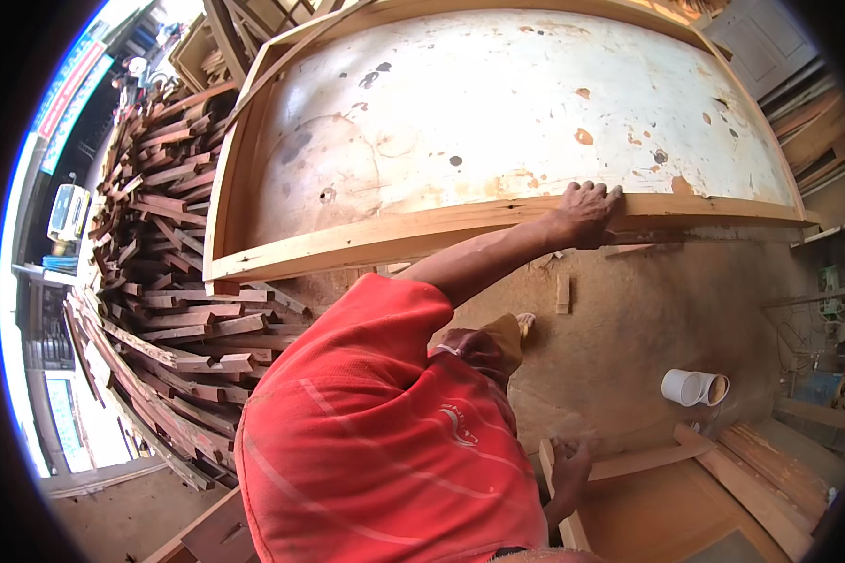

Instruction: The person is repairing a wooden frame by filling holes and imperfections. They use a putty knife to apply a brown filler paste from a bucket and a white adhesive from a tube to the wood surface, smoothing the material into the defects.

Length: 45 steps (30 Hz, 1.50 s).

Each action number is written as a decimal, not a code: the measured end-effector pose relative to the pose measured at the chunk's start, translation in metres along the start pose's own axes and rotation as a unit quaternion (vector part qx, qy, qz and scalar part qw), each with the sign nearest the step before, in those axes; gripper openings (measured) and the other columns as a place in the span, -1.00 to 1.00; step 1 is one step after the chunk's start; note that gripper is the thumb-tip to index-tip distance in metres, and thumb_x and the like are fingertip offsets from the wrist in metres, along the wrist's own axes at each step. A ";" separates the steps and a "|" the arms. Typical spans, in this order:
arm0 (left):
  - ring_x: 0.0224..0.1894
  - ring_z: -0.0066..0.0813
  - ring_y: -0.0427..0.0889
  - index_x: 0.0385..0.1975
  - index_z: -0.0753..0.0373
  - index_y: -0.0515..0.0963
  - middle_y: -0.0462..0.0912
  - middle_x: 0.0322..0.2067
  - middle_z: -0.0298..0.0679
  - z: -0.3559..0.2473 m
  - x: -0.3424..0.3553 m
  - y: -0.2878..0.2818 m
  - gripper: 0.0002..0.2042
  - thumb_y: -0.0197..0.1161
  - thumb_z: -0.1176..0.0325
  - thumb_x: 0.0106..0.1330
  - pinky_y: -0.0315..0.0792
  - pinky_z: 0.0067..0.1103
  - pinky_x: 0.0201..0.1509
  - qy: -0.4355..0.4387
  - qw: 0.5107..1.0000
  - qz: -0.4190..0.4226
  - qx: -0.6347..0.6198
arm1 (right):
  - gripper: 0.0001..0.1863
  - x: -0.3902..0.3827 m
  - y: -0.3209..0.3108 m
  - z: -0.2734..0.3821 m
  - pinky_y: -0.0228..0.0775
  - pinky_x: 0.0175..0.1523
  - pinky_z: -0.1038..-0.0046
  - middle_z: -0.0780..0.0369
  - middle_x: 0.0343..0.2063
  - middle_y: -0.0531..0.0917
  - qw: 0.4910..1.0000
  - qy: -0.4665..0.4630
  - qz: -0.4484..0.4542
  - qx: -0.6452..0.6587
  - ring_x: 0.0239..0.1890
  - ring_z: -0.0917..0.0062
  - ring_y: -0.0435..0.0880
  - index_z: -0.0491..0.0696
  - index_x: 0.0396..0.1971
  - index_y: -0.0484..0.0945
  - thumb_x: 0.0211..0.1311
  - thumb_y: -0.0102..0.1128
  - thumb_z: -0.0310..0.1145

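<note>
A large wooden frame (pixel 413 228) stands in front of me, its pale rails set around a white, stained board (pixel 498 113). My left hand (pixel 587 214) reaches across with its fingers wrapped over the near rail. Low on my right side, my right hand (pixel 570 469) hangs with its fingers curled beside the edge of a panelled wooden piece (pixel 667 507). Whatever those fingers may hold is too small and dark to make out. My red shirt covers much of the lower middle.
Stacked wood offcuts (pixel 174 216) fill the left side. Two white tubs (pixel 695 387) and a small wood block (pixel 562 294) lie on the brown floor (pixel 620 328). Long boards (pixel 770 460) rest at lower right. A white door panel (pixel 760 42) leans at the far right.
</note>
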<state>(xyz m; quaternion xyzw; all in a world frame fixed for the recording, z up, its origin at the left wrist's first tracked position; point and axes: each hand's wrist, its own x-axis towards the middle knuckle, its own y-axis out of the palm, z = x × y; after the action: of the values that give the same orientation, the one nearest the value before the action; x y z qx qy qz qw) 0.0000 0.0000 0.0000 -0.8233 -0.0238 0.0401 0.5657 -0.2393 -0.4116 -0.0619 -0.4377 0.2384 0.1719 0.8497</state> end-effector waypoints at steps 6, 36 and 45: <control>0.20 -0.04 0.57 0.39 0.30 0.26 0.57 0.12 0.05 -0.056 0.115 0.044 -0.18 0.40 -0.12 0.30 0.45 -0.11 0.24 0.011 0.997 -0.082 0.011 | -0.38 0.067 -0.062 -0.020 0.54 0.14 0.14 -0.09 -0.03 0.73 0.996 0.076 0.032 0.016 0.09 0.08 0.72 -0.23 0.12 0.56 0.28 0.43 -0.03; -0.46 -0.34 0.65 -0.29 0.24 0.55 0.67 -0.49 -0.20 -0.107 0.129 0.026 -0.53 0.58 -0.02 0.15 0.48 -0.37 -0.38 -0.179 0.982 -0.060 0.001 | -0.41 0.465 -0.314 0.075 0.49 0.23 0.18 -0.09 0.13 0.62 0.933 -0.358 -0.022 0.036 0.14 0.15 0.65 -0.23 0.28 0.44 0.42 0.35 -0.20; -0.40 -0.07 0.67 -0.27 0.23 0.48 0.68 -0.46 -0.10 -0.116 0.145 0.009 -0.47 0.54 -0.10 0.17 0.44 -0.25 -0.27 -0.243 0.970 0.017 0.001 | -0.43 0.533 -0.356 0.264 0.31 0.33 0.06 -0.01 0.12 0.62 0.737 -0.582 -0.341 -0.039 0.21 0.07 0.56 -0.20 0.15 0.54 0.28 0.47 -0.16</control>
<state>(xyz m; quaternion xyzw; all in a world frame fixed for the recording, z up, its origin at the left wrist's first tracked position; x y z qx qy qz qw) 0.1552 -0.0989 0.0269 -0.7886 -0.1467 0.2483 0.5431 0.4472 -0.3475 0.0108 -0.3372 -0.4747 0.1007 0.8067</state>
